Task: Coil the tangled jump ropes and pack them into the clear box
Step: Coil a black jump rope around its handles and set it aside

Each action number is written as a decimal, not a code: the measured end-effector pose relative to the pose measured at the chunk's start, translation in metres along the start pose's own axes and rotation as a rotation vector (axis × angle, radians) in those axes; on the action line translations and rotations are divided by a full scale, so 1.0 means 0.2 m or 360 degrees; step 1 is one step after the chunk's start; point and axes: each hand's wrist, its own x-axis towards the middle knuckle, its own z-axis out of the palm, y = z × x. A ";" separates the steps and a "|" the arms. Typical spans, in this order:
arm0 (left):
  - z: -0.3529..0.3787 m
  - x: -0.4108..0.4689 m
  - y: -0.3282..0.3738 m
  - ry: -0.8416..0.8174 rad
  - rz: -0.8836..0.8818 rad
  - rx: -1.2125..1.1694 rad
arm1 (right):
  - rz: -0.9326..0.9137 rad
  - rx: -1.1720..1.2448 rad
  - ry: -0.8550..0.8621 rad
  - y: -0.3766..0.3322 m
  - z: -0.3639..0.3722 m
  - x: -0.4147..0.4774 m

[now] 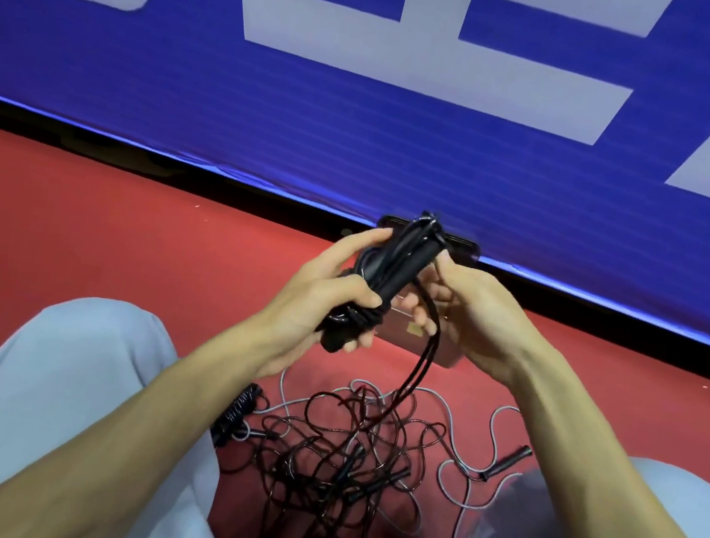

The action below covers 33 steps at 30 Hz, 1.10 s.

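Tangled ropes point(343, 459) sprawl on the red floor point(124, 240) at six o'clock, not yet coiled. The clear box point(441, 351) sits at centre, within reach. The left hand point(327, 296) clamps the coiled bundle point(389, 268) steady while the right hand point(468, 314), at three o'clock, pinches its trailing strand point(425, 358), probably to wrap it.

Sports hall, prob. gym — red court floor point(105, 215), blue printed barrier banner point(144, 77).

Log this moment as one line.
stage: coiling | left hand: grips rope bundle | right hand: holds loose strand | tangle: on floor | clear box: behind hands
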 end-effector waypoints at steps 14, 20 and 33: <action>-0.12 0.07 -0.07 0.0567 0.0001 0.0886 | -0.0065 -0.2001 -0.0331 0.05 0.06 -0.05; -0.18 0.06 -0.11 0.0018 0.0045 0.1445 | -0.0610 -0.2279 -0.0300 -0.03 0.17 -0.13; -0.03 -0.01 -0.11 -0.0272 0.0131 0.1869 | -0.0814 -0.1513 0.0146 -0.02 0.05 -0.06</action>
